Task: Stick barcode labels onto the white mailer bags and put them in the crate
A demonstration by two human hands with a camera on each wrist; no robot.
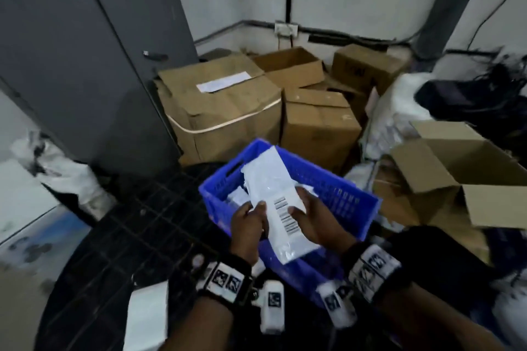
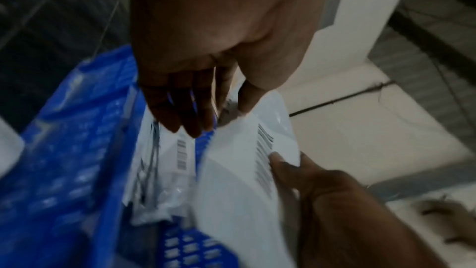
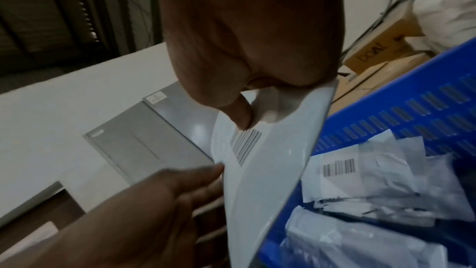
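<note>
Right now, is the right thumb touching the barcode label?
Touching: the right wrist view shows the right hand's thumb tip pressed on the barcode label's edge.

- Head cam: worn high, faces fwd & down; wide view of blue crate [image 1: 288,194], both hands, cardboard boxes [image 1: 225,111] behind, grey cabinet [image 1: 85,51] at left, wall corner at back.
- Left wrist cam: v. close, looks along left hand [image 2: 206,52] from palm side; past the fingers it sees the mailer bag [image 2: 239,180], crate wall at lower left, right hand [image 2: 322,191] at lower right. Blurred.
- Right wrist cam: v. close, looks along right hand [image 3: 252,38]; bag edge-on at centre, crate inside at right, left hand [image 3: 154,201] at lower left.
- Shared by all 3: bag w/ barcode label [image 1: 286,215], both hands, the crate.
- Both wrist cams also catch labelled bags [image 3: 360,180] lying in the crate.
</note>
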